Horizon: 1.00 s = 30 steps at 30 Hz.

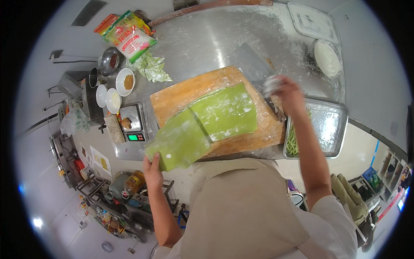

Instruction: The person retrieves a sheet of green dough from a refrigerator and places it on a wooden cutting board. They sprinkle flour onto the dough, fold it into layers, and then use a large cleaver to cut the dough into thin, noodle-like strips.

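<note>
My left hand grips the lower left corner of a flour-dusted green dough sheet, which hangs partly past the edge of a wooden board. Beside it on the board lies another flat piece of green dough, also dusted with white flour. My right hand is raised near the board's right side and is closed around a blurred white thing that looks like a flour-filled cloth pouch. Below and behind that hand, a large cleaver rests with its blade on the metal table.
At right, a metal tray holds green noodles; beyond it is a bowl of flour. To the left stand a digital scale, white bowls, a metal bowl and a plastic bag of powder. A rolling pin lies along the far edge.
</note>
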{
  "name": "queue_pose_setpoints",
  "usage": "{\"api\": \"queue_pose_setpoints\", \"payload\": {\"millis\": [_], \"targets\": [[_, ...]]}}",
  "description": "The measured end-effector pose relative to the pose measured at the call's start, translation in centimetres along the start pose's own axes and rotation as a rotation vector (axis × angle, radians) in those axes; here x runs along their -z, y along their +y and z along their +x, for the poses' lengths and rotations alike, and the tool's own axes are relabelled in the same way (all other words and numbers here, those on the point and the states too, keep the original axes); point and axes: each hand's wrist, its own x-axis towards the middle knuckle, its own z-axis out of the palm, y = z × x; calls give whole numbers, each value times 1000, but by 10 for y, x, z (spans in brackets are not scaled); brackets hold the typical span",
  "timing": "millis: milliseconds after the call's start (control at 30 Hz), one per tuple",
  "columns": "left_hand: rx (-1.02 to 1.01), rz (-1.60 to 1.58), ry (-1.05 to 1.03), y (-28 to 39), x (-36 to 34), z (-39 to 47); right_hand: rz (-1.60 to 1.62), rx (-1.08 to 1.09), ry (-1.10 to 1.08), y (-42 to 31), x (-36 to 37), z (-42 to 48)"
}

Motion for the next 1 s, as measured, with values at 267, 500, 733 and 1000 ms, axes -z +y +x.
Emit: {"api": "queue_pose_setpoints", "payload": {"millis": [267,500,733,1000], "targets": [[-222,97,43,86,42,-76,-435,-294,-155,143,-109,-9],[-197,137,99,62,66,-73,284,-336,-162,156,-138,18],[-157,97,102,65,53,-59,-500,-443,-436,240,-218,-13],[-139,220,-103,54,-18,-55,-183,-323,-100,127,-56,-20]]}}
